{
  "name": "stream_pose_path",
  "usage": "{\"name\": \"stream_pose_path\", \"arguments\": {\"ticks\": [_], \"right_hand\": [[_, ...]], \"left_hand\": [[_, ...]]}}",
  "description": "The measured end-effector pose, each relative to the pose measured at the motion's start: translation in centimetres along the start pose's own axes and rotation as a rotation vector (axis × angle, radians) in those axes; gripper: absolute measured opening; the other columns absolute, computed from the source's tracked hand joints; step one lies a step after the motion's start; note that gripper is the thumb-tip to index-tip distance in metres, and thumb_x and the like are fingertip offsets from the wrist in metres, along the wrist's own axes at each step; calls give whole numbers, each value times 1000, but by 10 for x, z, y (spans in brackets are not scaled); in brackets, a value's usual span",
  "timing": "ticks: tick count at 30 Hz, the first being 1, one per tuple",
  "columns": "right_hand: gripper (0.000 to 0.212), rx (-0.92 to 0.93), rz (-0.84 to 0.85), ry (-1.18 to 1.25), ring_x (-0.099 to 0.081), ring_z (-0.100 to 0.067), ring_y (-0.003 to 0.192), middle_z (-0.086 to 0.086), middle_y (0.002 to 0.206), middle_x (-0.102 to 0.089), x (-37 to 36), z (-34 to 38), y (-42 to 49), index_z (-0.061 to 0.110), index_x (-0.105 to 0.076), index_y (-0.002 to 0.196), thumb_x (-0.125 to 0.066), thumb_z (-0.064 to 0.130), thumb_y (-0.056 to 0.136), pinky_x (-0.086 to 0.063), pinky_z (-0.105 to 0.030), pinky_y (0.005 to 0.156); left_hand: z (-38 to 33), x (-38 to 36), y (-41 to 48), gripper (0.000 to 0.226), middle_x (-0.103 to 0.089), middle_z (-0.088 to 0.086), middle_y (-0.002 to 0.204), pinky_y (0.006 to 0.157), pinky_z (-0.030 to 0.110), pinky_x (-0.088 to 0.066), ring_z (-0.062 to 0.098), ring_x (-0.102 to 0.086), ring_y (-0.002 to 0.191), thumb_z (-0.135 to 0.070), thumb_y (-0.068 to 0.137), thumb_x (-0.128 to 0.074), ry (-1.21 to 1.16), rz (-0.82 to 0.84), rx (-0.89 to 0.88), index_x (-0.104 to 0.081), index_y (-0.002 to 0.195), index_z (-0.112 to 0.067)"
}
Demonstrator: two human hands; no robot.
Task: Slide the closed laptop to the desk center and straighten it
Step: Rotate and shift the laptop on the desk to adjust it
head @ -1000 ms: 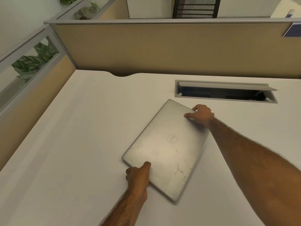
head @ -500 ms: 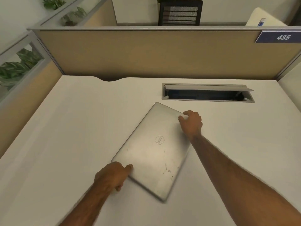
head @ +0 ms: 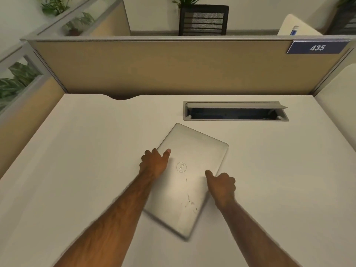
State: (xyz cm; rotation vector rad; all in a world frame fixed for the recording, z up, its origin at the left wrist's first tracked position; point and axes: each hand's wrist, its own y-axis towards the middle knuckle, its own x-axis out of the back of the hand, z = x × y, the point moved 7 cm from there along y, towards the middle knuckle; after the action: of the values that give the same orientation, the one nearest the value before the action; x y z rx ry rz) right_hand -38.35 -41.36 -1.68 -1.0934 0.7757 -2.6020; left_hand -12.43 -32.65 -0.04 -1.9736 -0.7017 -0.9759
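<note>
A closed silver laptop (head: 189, 176) lies flat on the white desk (head: 77, 160), near its middle, still turned at an angle with its long sides running from near left to far right. My left hand (head: 154, 163) grips its left long edge, thumb on the lid. My right hand (head: 221, 185) grips the right long edge, thumb pressed on the lid and fingers curled down the side. My left forearm covers part of the laptop's near-left corner.
An open cable tray (head: 236, 112) is set into the desk just beyond the laptop. Tan partition walls (head: 173, 68) close off the back and left; a blue sign reading 435 (head: 316, 47) hangs at the back right. A black mesh chair (head: 203, 20) stands behind the partition.
Both hands have shifted along the laptop: the left from the near corner up the left edge, the right from the far corner down the right edge. The laptop has turned a little straighter.
</note>
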Motion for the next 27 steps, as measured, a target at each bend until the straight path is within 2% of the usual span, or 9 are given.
{"name": "stream_pose_path", "arguments": {"ticks": [4,8,11,13,17,23,27], "right_hand": [[59,-28,35,22,-55,-44,125,-23,135,-51,-11,6,-7,0,-59,128,-58,47,94,-49,-45,99],[54,-94,22,118,-53,-44,126,-24,137,-49,-20,7,-12,-1,-53,133,-59,35,93,-48,-45,101],[55,-131,-13,164,-51,-45,128,-25,139,-48,-19,4,-12,1,-43,138,-60,23,91,-50,-49,103],[56,-146,-29,173,-51,-45,127,-25,138,-48,-18,3,-10,3,-43,137,-63,20,88,-51,-50,101],[58,-152,-41,203,-49,-42,126,-22,136,-48,-20,3,-8,7,-46,137,-67,19,85,-52,-48,95],[66,-129,-43,248,-51,-41,125,-20,136,-49,-20,1,-5,10,-49,140,-75,23,80,-49,-44,86],[69,-80,-33,260,-50,-41,125,-18,135,-49,-18,3,-3,12,-51,137,-81,31,77,-46,-44,87]], "left_hand": [[-3,-3,10,81,-46,19,141,106,49,-39,37,-42,133,-70,94,-28,-3,-26,19,-47,141,-8],[7,-3,22,64,-47,17,141,105,46,-41,38,-43,132,-56,94,-49,-28,-40,14,-50,141,-13],[13,-4,26,59,-50,15,139,105,45,-42,38,-45,130,-47,90,-62,-131,-66,20,-53,140,-17],[16,-4,26,56,-53,14,136,105,45,-43,37,-46,129,-44,88,-66,-216,-76,22,-56,136,-17],[19,-5,28,51,-56,13,133,106,45,-45,36,-49,126,-41,85,-71,-325,-69,21,-60,129,-17],[22,-4,24,49,-55,12,131,100,43,-48,34,-51,124,-39,86,-72,-363,-68,13,-59,126,-15],[25,-1,17,50,-53,12,131,98,42,-47,34,-49,126,-38,85,-73,-396,-95,19,-58,127,-15]]}}
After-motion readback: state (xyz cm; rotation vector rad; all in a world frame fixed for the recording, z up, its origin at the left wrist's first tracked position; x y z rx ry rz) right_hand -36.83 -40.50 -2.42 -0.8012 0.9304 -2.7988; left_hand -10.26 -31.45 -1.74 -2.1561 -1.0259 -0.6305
